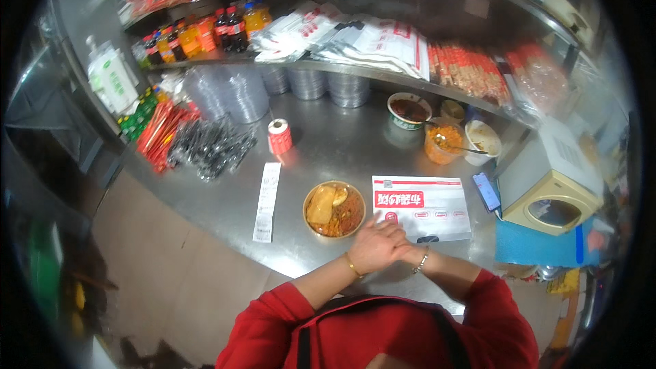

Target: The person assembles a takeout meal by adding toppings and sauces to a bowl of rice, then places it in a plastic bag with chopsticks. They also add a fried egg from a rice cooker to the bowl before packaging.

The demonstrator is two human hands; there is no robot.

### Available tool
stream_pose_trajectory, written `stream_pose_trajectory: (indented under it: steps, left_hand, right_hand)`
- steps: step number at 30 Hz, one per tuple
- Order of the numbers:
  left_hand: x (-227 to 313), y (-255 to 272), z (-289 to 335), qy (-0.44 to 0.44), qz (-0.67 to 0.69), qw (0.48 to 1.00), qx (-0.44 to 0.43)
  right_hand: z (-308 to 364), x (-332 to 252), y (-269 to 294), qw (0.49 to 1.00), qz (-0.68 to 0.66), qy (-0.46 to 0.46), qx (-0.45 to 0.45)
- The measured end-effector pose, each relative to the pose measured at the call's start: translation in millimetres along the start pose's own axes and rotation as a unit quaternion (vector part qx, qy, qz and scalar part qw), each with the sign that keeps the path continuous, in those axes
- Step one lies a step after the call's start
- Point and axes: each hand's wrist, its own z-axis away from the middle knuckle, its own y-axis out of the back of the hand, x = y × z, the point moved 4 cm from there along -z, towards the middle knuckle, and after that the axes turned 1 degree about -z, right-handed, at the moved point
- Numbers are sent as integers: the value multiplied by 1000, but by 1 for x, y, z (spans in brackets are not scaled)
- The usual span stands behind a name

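Observation:
Both my hands meet over the front of the steel counter (321, 130), one laid across the other. My left hand (374, 244) lies on top with its fingers fairly flat, and no object shows in it. Mostly covered by it is my right hand (404, 251), whose fingers are hidden. Just left of them stands a round bowl (364, 212) of food, with a pale flat piece, an egg and shredded toppings. A white and red paper bag (437, 208) lies flat beyond my right hand. Left of the bowl is a long printed receipt (266, 201).
A red-wrapped roll (279, 138) stands behind the receipt. Black wrapped utensils (212, 147) and red packets (160, 135) lie at left. Tubs with sauce (410, 111) and orange topping (443, 142) stand at back right, near a phone (486, 191) and a boxy machine (553, 171). A shelf (239, 61) overhangs.

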Motion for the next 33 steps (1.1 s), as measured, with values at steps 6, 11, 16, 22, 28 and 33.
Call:
stream_pose_trajectory:
  steps: [6,11,16,22,28,33]
  left_hand:
    - [-82,54,71,86,62,986,132]
    - [-139,68,158,256,49,946,193]
    - [-160,56,218,370,101,899,213]
    - [-173,54,222,391,142,882,220]
    - [-181,56,179,310,151,916,204]
    - [-170,57,170,287,147,926,198]
  right_hand:
    - [-114,-67,179,967,128,-32,218]
    - [-207,-119,279,826,337,118,436]
    - [-282,-98,297,759,462,86,452]
    - [-312,-74,292,783,497,66,369]
    - [-299,-92,302,835,423,3,353]
    - [-222,-103,281,780,370,193,467]
